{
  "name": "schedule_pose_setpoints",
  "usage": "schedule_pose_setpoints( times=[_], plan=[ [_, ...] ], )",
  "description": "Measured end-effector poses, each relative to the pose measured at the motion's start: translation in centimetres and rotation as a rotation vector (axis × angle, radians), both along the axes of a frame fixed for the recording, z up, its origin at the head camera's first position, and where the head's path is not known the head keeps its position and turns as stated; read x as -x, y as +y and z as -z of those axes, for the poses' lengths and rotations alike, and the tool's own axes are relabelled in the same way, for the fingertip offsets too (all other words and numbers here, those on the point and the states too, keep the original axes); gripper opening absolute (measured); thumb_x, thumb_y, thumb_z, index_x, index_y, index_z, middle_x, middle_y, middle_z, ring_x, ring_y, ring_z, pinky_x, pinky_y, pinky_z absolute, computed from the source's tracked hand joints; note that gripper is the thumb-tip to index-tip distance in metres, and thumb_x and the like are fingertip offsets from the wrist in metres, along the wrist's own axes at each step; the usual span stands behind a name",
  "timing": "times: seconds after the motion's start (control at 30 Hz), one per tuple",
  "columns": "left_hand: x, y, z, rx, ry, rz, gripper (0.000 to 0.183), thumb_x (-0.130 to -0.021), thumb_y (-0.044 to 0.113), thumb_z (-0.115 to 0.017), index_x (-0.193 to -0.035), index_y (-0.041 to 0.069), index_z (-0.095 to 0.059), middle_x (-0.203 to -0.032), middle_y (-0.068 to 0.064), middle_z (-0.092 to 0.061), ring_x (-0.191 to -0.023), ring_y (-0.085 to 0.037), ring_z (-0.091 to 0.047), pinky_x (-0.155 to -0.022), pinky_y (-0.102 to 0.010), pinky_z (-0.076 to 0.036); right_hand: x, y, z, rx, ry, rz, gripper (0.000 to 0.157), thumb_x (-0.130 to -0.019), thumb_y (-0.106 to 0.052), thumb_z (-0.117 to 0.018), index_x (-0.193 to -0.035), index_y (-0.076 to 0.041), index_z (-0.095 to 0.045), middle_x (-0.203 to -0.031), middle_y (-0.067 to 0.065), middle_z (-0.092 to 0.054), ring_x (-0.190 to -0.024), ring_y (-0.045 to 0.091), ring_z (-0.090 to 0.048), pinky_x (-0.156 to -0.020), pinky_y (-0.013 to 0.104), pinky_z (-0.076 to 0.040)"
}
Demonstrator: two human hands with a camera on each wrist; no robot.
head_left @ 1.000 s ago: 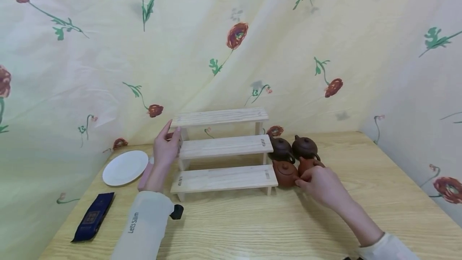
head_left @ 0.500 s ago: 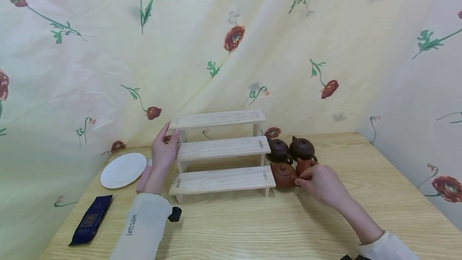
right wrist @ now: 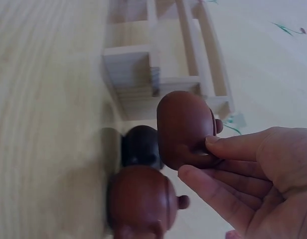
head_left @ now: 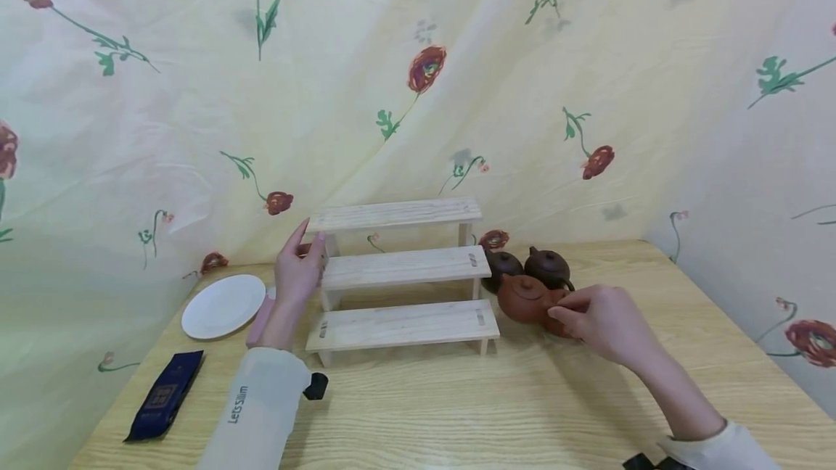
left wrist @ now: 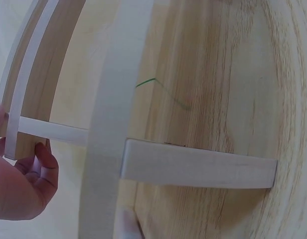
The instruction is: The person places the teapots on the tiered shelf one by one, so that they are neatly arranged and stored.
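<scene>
A reddish-brown clay teapot (head_left: 522,299) is pinched by its handle between the thumb and fingers of my right hand (head_left: 604,325). In the right wrist view this teapot (right wrist: 183,129) hangs off the table, its lid knob showing. Behind it stand two dark brown teapots (head_left: 550,268), and a second reddish-brown teapot (right wrist: 141,199) sits on the table, partly hidden by my fingers in the head view. My left hand (head_left: 300,270) grips the left end of a three-step pale wooden display stand (head_left: 398,267); its fingers (left wrist: 46,169) curl at the top tier's end.
On the left lie a white plate (head_left: 223,306), a pink object (head_left: 261,319) partly behind the left forearm, and a dark blue packet (head_left: 163,396). A flowered cloth (head_left: 366,78) hangs behind the wooden table (head_left: 418,412).
My right hand has lifted the reddish-brown teapot up off the table beside the stand, uncovering more of the other reddish one. My left hand has stayed on the stand.
</scene>
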State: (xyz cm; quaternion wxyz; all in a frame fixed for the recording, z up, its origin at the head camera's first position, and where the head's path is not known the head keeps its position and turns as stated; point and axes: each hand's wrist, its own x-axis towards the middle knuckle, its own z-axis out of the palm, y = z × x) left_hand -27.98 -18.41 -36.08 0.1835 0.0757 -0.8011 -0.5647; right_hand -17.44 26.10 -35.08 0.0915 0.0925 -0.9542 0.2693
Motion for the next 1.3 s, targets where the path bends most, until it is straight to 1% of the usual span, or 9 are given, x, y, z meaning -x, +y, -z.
schedule_pose_setpoints(
  times=[0.1,0.2,0.4,0.63,0.73,0.9,1.0,1.17,1.3],
  plan=[
    [0.0,-0.2,0.1,-0.021,0.007,0.006,0.057,-0.107,0.041,-0.061,-0.161,0.027,-0.047,-0.117,-0.015,-0.067,-0.094,-0.015,-0.058,-0.067,-0.018,-0.048,-0.1,0.3,-0.7,-0.001,0.001,0.017,0.019,-0.097,-0.021,-0.077,-0.102,-0.004,-0.084,-0.082,0.004,-0.080,-0.067,0.010,-0.064,-0.061,0.029,-0.048],
    [0.0,-0.2,0.2,-0.053,0.015,0.011,0.057,-0.107,0.040,-0.062,-0.160,0.027,-0.048,-0.114,-0.013,-0.066,-0.090,-0.013,-0.058,-0.065,-0.019,-0.049,-0.2,0.6,-1.3,-0.005,-0.001,0.033,0.022,-0.098,-0.025,-0.077,-0.105,-0.005,-0.084,-0.092,0.008,-0.082,-0.072,0.010,-0.064,-0.062,0.029,-0.047],
    [-0.1,-0.2,0.2,-0.073,0.024,0.003,0.056,-0.106,0.039,-0.064,-0.159,0.027,-0.051,-0.110,-0.012,-0.067,-0.088,-0.011,-0.057,-0.065,-0.018,-0.048,-0.4,0.9,-2.4,-0.008,0.016,0.046,0.025,-0.099,-0.032,-0.075,-0.107,-0.010,-0.085,-0.094,0.006,-0.082,-0.077,0.012,-0.069,-0.063,0.026,-0.048],
    [-0.1,-0.4,0.1,-0.096,0.039,0.017,0.057,-0.105,0.039,-0.067,-0.158,0.026,-0.052,-0.106,-0.010,-0.066,-0.079,-0.008,-0.057,-0.061,-0.019,-0.048,0.2,0.8,-3.7,0.058,0.044,0.055,0.025,-0.100,-0.035,-0.074,-0.107,-0.013,-0.085,-0.098,0.008,-0.082,-0.080,0.008,-0.072,-0.064,0.025,-0.051],
    [0.0,-0.4,0.2,-0.106,0.043,0.019,0.057,-0.105,0.039,-0.066,-0.159,0.025,-0.051,-0.104,-0.009,-0.065,-0.077,-0.008,-0.057,-0.059,-0.019,-0.048,0.9,-0.2,-4.2,0.066,0.038,0.049,0.030,-0.101,-0.038,-0.073,-0.110,-0.013,-0.085,-0.102,0.009,-0.082,-0.082,0.008,-0.068,-0.065,0.026,-0.049],
    [0.1,-0.2,0.2,-0.077,0.042,-0.013,0.056,-0.106,0.038,-0.065,-0.158,0.025,-0.051,-0.109,-0.013,-0.067,-0.087,-0.011,-0.057,-0.065,-0.018,-0.048,2.2,-2.5,-5.1,0.163,-0.010,-0.017,0.033,-0.103,-0.034,-0.072,-0.115,-0.005,-0.082,-0.093,0.008,-0.082,-0.076,0.010,-0.074,-0.060,0.027,-0.053],
    [0.1,0.0,0.1,-0.070,0.035,-0.029,0.056,-0.106,0.039,-0.066,-0.158,0.026,-0.052,-0.110,-0.013,-0.067,-0.092,-0.012,-0.056,-0.067,-0.018,-0.047,3.0,-3.9,-5.7,0.220,-0.028,-0.059,0.031,-0.102,-0.030,-0.073,-0.116,-0.003,-0.081,-0.092,0.009,-0.082,-0.079,0.013,-0.079,-0.063,0.027,-0.059],
    [-0.1,0.2,-0.1,-0.092,0.053,-0.022,0.056,-0.105,0.035,-0.067,-0.157,0.024,-0.053,-0.105,-0.011,-0.066,-0.089,-0.011,-0.056,-0.066,-0.018,-0.047,4.2,-5.9,-6.6,0.286,-0.044,-0.099,0.029,-0.102,-0.028,-0.073,-0.117,-0.004,-0.081,-0.101,0.013,-0.082,-0.087,0.021,-0.081,-0.076,0.024,-0.062],
    [0.0,0.1,0.0,-0.115,0.053,-0.020,0.057,-0.105,0.035,-0.068,-0.158,0.022,-0.053,-0.102,-0.008,-0.064,-0.085,-0.010,-0.055,-0.063,-0.019,-0.047,5.2,-7.4,-7.3,0.332,-0.063,-0.107,0.029,-0.103,-0.026,-0.072,-0.120,-0.003,-0.079,-0.104,0.015,-0.081,-0.086,0.017,-0.080,-0.080,0.026,-0.063]
  ],
)
